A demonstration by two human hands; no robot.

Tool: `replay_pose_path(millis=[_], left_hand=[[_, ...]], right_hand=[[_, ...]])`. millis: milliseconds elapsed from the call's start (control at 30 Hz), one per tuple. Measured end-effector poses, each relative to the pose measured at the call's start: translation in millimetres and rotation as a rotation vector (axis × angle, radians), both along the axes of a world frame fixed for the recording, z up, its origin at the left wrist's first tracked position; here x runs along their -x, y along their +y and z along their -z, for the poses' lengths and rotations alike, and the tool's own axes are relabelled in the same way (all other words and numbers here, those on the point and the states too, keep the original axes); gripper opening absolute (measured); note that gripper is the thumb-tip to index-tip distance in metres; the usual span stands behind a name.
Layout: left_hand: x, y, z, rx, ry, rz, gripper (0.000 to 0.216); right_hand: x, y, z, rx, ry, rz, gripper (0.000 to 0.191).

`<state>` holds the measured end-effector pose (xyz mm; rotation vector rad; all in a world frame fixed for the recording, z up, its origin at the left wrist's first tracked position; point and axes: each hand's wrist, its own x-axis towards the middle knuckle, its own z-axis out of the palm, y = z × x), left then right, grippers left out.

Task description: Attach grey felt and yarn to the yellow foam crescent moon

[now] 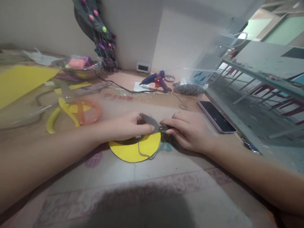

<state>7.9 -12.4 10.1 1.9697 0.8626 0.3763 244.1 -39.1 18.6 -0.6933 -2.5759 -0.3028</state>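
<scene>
The left hand [129, 126] grips the yellow card ring [130, 154] at one o'clock; the right hand [190, 130], pinching grey yarn [150, 121], should pull evenly.

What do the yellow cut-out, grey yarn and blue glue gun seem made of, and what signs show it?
Yellow cut-out: probably card or foam sheet, matt; thin, flat, evenly coloured.
Grey yarn: spun fibre, perhaps wool or acrylic, dull; its strand bends loosely.
Glue gun: likely hard plastic, perhaps slightly glossy, given its moulded shape.
</scene>
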Motion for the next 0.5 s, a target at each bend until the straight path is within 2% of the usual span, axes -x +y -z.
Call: replay_pose_path(millis=[500], left_hand=[[0.8, 1.8, 5.0, -0.018, 0.046, -0.031, 0.028]], right_hand=[[1.6, -0.8, 1.0, -0.064, -0.059, 0.002, 0.028]])
